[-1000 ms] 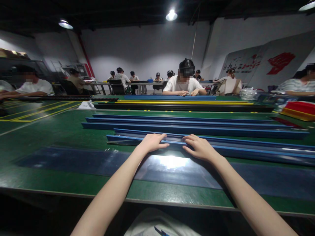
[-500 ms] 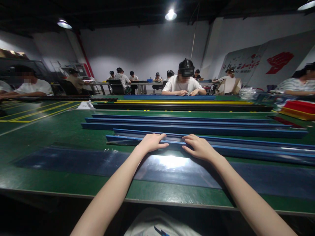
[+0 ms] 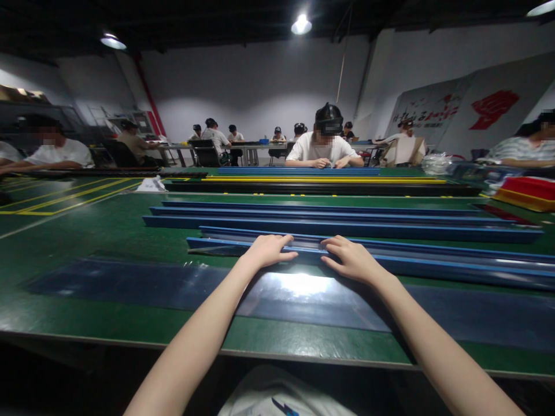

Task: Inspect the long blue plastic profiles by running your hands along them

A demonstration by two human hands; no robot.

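Note:
A long blue channel-shaped profile lies across the green table in front of me, its right end running out of view. My left hand grips its near wall, fingers over the top and thumb on the front face. A short way to the right, my right hand grips the same wall in the same manner, with a gap between the two hands. Under my forearms a clear plastic sheet lies flat and shows a bright reflection. The undersides of my fingers are hidden.
Farther back lie more blue profiles, then black rails and a yellow strip. A co-worker sits across the table. At right is a red and yellow tray; a white object sits at back left.

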